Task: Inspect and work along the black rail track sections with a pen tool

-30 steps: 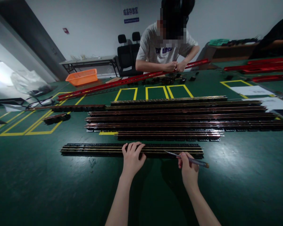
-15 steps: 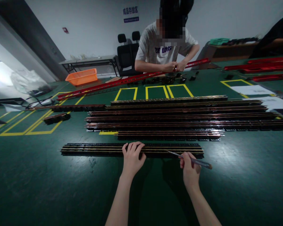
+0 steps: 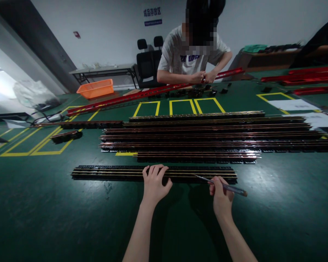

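Observation:
A long black strip with thin gold lines lies across the green table right in front of me. My left hand rests on its middle, fingers stretched flat over it. My right hand is closed around a thin pen-like tool, whose pointed tip touches the strip to the right of the left hand.
Behind the strip lies a stack of several longer dark strips. Across the table a person in a white shirt handles a long red rail. An orange basket sits far left, more red rails far right. Yellow outlines mark the tabletop.
My right hand and the tool have shifted slightly to the right along the strip. The left hand has stayed put.

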The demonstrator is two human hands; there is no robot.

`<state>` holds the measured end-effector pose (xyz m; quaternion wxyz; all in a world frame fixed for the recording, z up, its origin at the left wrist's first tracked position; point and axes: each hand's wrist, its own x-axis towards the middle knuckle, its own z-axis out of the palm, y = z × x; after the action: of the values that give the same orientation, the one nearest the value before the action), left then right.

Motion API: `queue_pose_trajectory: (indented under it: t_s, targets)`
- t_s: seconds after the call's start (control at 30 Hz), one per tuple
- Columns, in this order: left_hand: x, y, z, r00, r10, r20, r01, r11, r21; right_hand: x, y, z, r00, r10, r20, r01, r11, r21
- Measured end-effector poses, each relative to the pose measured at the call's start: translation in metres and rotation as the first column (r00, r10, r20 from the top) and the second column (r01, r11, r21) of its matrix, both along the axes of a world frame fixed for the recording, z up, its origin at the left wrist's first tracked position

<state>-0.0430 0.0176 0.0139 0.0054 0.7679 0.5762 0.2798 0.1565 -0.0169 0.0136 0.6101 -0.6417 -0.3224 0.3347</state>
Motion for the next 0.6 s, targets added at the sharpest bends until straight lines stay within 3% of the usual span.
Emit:
queue_pose_trajectory:
  t_s: [0.33,0.6]
  targets:
    - [0.008,0.0,0.003,0.997,0.042,-0.058,-0.04,0.999,0.037,0.006,0.002,-0.014,0.999,0.035,-0.037,-0.033,0.999,0.037]
    - [0.016,-0.002,-0.006,0.997,-0.028,-0.066,0.031,0.998,0.056,0.007,0.002,-0.014,0.998,0.054,-0.037,-0.053,0.998,0.018]
